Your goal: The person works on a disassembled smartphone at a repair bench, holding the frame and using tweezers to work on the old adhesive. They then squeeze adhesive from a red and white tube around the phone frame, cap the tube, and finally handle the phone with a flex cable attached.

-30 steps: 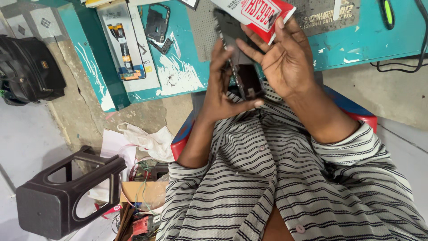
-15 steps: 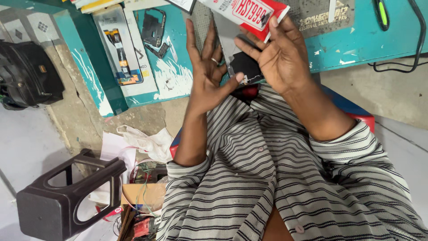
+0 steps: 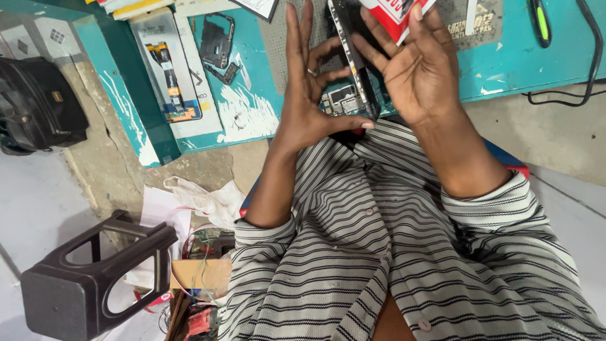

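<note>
My left hand (image 3: 306, 101) and my right hand (image 3: 410, 69) are raised together over the edge of a teal worktable (image 3: 505, 63). Between them stands an opened mobile phone (image 3: 350, 69), on edge, its circuit board showing near the bottom. My left thumb presses its lower end and my left fingers spread upward; a ring sits on one finger. My right palm braces the phone's other side, and its fingers also pinch a red and white card or packet (image 3: 398, 11) at the top of the view.
On the teal table lie a phone back frame (image 3: 216, 41), a long boxed tool pack (image 3: 167, 69), a green-handled tool (image 3: 540, 19) and a black cable (image 3: 568, 95). A black bag (image 3: 38, 107) and a dark plastic stool (image 3: 82, 278) stand at left, with clutter on the floor.
Both hands have risen toward the table with the phone, which has turned from lying flat between them to standing on edge. My left fingers have straightened upward.
</note>
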{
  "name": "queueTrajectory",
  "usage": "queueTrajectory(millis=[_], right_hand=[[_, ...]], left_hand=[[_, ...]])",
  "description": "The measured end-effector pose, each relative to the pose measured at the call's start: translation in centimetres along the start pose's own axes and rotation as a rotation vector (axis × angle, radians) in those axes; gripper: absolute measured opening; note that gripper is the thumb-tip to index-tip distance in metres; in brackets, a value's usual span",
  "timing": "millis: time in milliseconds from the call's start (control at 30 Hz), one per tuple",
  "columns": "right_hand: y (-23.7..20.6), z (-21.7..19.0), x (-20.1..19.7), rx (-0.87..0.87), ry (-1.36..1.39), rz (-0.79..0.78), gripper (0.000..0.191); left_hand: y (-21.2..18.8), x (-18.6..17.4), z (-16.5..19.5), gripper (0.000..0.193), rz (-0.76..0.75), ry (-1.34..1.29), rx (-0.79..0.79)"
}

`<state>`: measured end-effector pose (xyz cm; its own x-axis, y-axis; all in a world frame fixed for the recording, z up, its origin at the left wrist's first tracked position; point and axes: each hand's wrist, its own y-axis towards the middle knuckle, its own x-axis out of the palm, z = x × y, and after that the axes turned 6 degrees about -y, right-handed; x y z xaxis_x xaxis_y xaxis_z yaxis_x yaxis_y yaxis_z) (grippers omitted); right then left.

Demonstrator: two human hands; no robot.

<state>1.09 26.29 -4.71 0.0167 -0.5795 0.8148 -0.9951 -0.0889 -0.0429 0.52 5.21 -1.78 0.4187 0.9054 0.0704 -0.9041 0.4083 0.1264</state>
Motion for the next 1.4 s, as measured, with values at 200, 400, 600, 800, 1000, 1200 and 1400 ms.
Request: queueTrajectory(millis=[200, 400, 600, 800, 1000, 1200, 1400], right_hand=[[-0.2, 0.6, 0.1, 0.018, 0.024, 0.009, 0.039], [-0.1, 0.9, 0.1, 0.014, 0.017, 0.007, 0.042], [-0.4, 0.6, -0.3, -0.005, 0.008, 0.045, 0.041], [-3.4, -1.9, -0.6, -0.348, -0.491, 0.243, 0.017], [-4.7, -2.5, -0.4, -0.447, -0.985, 0.283, 0.024], [-4.2, -1.7, 0.6, -0.460, -1.145, 0.110, 0.019], [-3.4, -1.8, 1.6, -0.505, -1.258, 0.095, 0.019]], left_hand=[[1.2, 0.1, 0.1, 0.163, -0.019, 0.561, 0.168], [1.8, 0.8, 0.0, 0.172, 0.020, 0.686, 0.145], [2.1, 0.8, -0.8, 0.163, 0.046, 0.590, 0.225], [1.5, -0.4, -0.9, 0.175, 0.095, 0.540, 0.279], [1.3, -0.5, -1.4, 0.180, 0.086, 0.494, 0.255], [1.5, -0.3, -1.5, 0.183, 0.078, 0.475, 0.268], [1.5, -0.3, -1.3, 0.178, 0.093, 0.579, 0.270]])
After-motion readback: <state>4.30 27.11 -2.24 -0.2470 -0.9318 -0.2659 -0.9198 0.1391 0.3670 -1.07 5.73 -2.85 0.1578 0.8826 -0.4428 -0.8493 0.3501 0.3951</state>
